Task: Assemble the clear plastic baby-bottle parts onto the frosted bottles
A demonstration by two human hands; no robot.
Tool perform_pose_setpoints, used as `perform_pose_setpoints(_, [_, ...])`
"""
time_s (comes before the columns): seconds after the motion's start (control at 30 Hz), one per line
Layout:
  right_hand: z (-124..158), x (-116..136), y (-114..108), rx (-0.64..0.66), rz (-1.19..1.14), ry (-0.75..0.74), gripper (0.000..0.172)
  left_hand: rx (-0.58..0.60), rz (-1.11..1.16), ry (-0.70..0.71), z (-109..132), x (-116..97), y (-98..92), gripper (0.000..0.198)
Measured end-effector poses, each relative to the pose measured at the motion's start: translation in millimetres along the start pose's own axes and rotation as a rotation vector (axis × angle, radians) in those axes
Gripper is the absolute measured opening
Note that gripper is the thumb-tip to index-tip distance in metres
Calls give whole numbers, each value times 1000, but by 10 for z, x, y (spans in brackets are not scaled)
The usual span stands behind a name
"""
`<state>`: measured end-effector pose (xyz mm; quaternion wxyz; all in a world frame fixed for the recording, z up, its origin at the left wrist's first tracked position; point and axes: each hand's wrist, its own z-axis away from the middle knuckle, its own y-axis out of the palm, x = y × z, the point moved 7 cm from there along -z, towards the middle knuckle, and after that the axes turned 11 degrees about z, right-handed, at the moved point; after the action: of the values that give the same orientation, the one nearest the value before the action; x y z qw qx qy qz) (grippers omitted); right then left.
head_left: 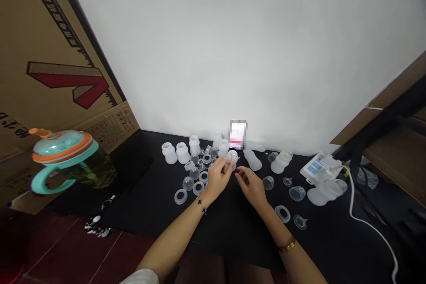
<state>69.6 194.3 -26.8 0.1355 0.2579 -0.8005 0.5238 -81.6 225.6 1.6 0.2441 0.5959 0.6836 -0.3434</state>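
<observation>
My left hand is closed in a pinch on a clear bottle nipple, which overlaps a white bottle body behind it. Just to the right, my right hand has its fingers loosely bent and apart, with nothing visible in them. Left of my hands lie several clear rings, one of them a collar ring, and domed caps such as this cap. White bottle bodies stand behind them, including this bottle body. A white bottle lies tilted beyond my right hand.
On the right lie a clear cap, a nipple, a ring and a capped bottle. A white box and cable are farther right. A lit phone leans on the wall; a teal-lidded jug stands left.
</observation>
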Motion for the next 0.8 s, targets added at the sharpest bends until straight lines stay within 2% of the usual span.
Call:
perform_pose_setpoints(0.17, [159, 394, 302, 319, 159, -371, 28, -80, 43, -30, -52, 11, -100, 20])
perform_pose_setpoints(0.23, [236, 489, 409, 391, 251, -472, 29, -77, 44, -30, -48, 3, -93, 19])
perform_pose_setpoints(0.3, [269, 517, 478, 422, 316, -502, 32, -57, 38, -27, -36, -3, -68, 18])
perform_pose_setpoints(0.4, [231, 442, 482, 423, 346, -444, 33, -17, 23, -9, -10, -7, -21, 16])
perform_pose_setpoints(0.53, [118, 131, 367, 410, 401, -236, 17, 14, 11, 20, 16, -7, 23, 15])
perform_pose_setpoints(0.7, [-6, -245, 154, 258, 331, 48, 16, 24, -7, 48, 28, -17, 49, 16])
perform_pose_setpoints(0.8, [-64, -332, 24, 70, 154, 131, 17, 33, -17, 42, 35, -14, 60, 17])
